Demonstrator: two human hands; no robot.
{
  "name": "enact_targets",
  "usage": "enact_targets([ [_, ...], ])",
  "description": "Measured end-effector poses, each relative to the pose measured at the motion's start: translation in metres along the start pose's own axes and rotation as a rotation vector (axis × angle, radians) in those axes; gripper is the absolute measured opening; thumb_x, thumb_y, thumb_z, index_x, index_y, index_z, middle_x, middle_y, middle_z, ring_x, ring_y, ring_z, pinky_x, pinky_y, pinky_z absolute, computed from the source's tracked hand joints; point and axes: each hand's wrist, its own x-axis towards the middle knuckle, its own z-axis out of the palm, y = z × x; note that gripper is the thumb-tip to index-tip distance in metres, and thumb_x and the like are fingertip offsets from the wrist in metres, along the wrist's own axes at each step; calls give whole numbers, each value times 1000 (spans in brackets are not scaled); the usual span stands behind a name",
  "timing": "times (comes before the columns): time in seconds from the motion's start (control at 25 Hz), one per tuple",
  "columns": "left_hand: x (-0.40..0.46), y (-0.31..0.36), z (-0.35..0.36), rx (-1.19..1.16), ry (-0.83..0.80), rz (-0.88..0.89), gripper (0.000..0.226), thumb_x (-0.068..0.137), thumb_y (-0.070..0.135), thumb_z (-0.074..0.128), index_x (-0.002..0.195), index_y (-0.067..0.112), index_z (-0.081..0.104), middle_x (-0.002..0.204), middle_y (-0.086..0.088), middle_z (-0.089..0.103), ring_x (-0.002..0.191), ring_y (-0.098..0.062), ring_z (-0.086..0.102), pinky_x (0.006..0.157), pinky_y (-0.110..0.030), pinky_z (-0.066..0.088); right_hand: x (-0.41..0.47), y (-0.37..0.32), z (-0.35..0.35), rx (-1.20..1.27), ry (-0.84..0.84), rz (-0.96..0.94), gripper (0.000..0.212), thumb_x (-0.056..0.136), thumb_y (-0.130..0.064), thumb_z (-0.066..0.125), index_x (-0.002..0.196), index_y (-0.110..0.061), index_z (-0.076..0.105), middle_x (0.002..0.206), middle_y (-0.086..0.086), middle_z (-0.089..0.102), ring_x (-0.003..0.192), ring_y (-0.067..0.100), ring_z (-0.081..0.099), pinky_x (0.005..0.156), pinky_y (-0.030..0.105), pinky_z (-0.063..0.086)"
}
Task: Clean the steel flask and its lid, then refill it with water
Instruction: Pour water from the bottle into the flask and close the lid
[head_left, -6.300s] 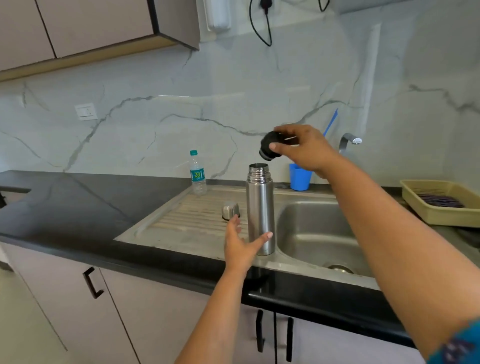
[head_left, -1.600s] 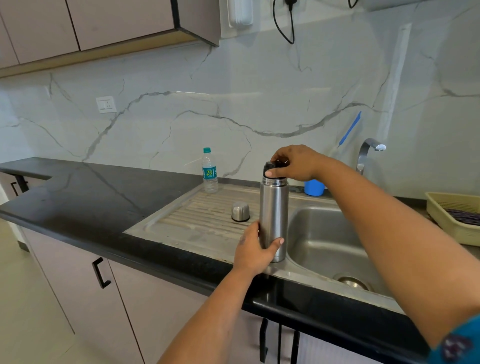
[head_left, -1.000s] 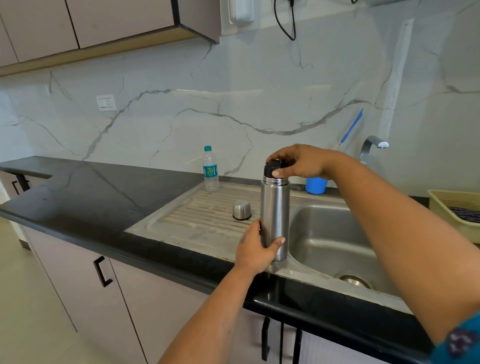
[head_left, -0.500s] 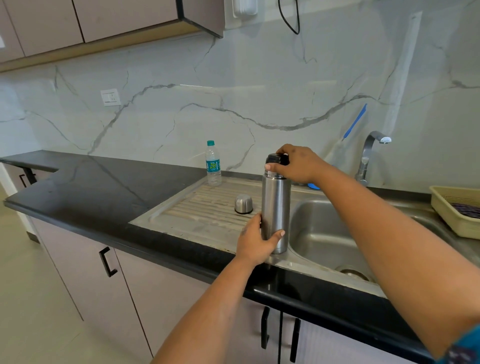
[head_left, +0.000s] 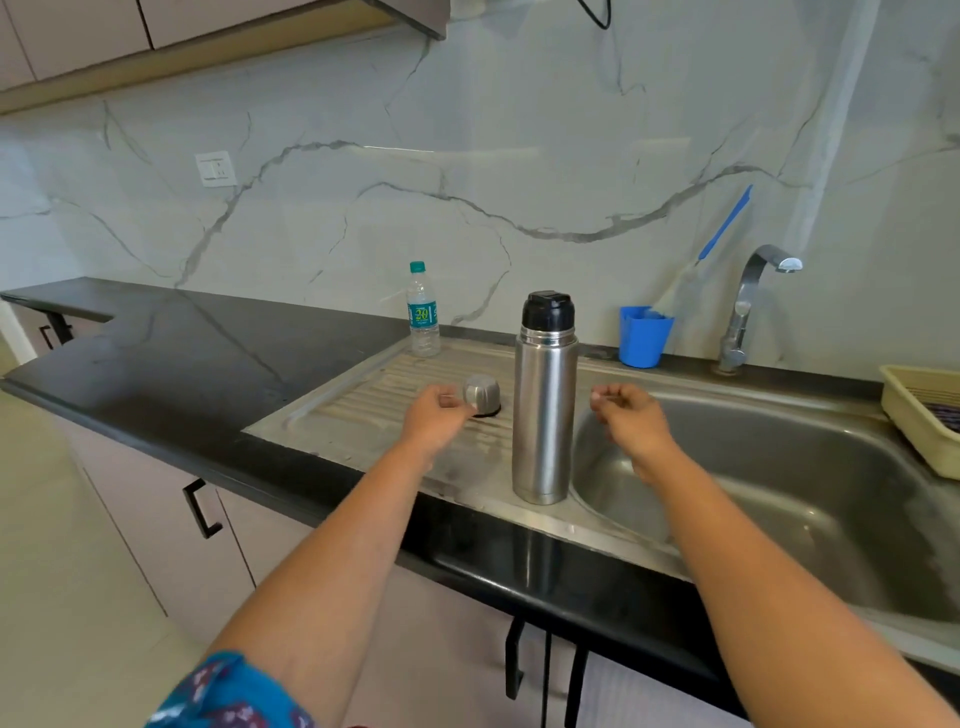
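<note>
Both hands have let go of the steel flask (head_left: 544, 410) since half a second ago: then the left hand (head_left: 435, 418) gripped its lower body and the right hand (head_left: 626, 418) was turning the black stopper (head_left: 547, 310) on top. Now the flask stands alone and upright on the steel drainboard (head_left: 363, 410), at the edge of the sink basin (head_left: 779, 467), with one hand on each side of it and neither touching it. The left hand has loosely curled fingers and hovers just beside the steel cup lid (head_left: 481, 395), perhaps touching it; I cannot tell if it already holds it. The right hand is also loosely curled, holds nothing, and hangs over the basin.

I think the flask was set down here so that it stays stable while the left hand goes for the cup lid, which lies upside down as a dome on the drainboard, close to the flask. Probably the lid must be put on top next, so the task seems near its end.

About its look: the flask is a tall, slim cylinder of brushed steel with a ringed neck, and the black stopper sits straight on it. No drops or dirt are visible on its body. Behind it stand a small plastic water bottle (head_left: 423, 312), a blue cup (head_left: 644, 335) and the tap (head_left: 748, 306).
</note>
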Motion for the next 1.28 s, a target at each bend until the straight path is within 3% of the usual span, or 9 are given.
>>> enact_targets([
  [0.16, 39, -5, 19, 314, -3, 78, 76, 80, 34, 78, 143, 13, 41, 144, -6, 49, 130, -27, 48, 108, -42, 40, 3, 12, -2, -231, -50, -63, 10, 92, -18, 61, 101, -21, 61, 89, -2, 62, 82, 10, 58, 68, 19, 42],
  [0.28, 59, -3, 28, 399, 0, 109, 85, 76, 43, 80, 144, 10, 39, 145, -10, 48, 132, -30, 46, 108, -40, 38, 7, 12, 0, -337, -65, -141, 11, 93, -16, 60, 104, -16, 60, 83, 2, 60, 74, 11, 53, 69, 21, 39],
  [0.56, 82, -4, 44, 480, -22, 9, 71, 76, 40, 78, 135, 14, 48, 128, -7, 59, 118, -26, 55, 100, -39, 45, 10, 11, 4, -389, -56, -233, 12, 90, -13, 61, 102, -16, 60, 88, 7, 61, 76, 14, 54, 69, 20, 40],
  [0.76, 42, 3, 17, 258, 61, 15, 75, 69, 38, 86, 132, 18, 50, 116, 2, 59, 110, -20, 57, 92, -35, 46, 12, 9, 0, -359, -10, -217, 9, 93, -20, 59, 101, -17, 59, 92, 8, 61, 78, 14, 54, 72, 23, 40],
  [0.88, -16, 6, -5, -173, 127, -31, 68, 68, 27, 88, 126, 20, 52, 115, 4, 62, 103, -14, 58, 85, -29, 44, 4, 0, -1, -256, 20, -196, 24, 99, -34, 48, 108, -14, 58, 97, 4, 59, 88, 17, 53, 78, 27, 40],
  [1.0, -79, 10, -15, -548, 60, -54, 59, 73, 17, 84, 125, 16, 56, 113, -3, 67, 98, -15, 64, 79, -27, 47, -13, -5, -4, -281, -9, -210, 16, 98, -32, 51, 103, -17, 57, 89, 3, 59, 80, 16, 54, 64, 22, 40],
  [1.08, -111, 13, -19, -585, -57, -11, 54, 71, 16, 82, 121, 16, 61, 113, -7, 69, 101, -22, 66, 83, -29, 49, -24, -7, -10, -169, 46, -232, 7, 94, -23, 58, 98, -17, 61, 80, 0, 60, 74, 14, 54, 63, 17, 43],
  [1.16, -131, 18, -24, -525, -137, 66, 52, 70, 15, 82, 119, 18, 64, 111, -6, 71, 108, -25, 66, 86, -28, 51, -34, -20, -21, 151, 88, -183, 4, 91, -14, 63, 93, -17, 65, 77, -2, 61, 76, 16, 57, 75, 25, 51],
  [1.28, -152, 28, -18, -300, -79, 190, 71, 68, 20, 88, 130, 28, 54, 116, 7, 66, 106, -9, 63, 87, -23, 50, -58, -42, -39, 271, -143, -157, 7, 88, -17, 68, 94, -16, 66, 82, 3, 65, 82, 20, 61, 85, 37, 54],
])
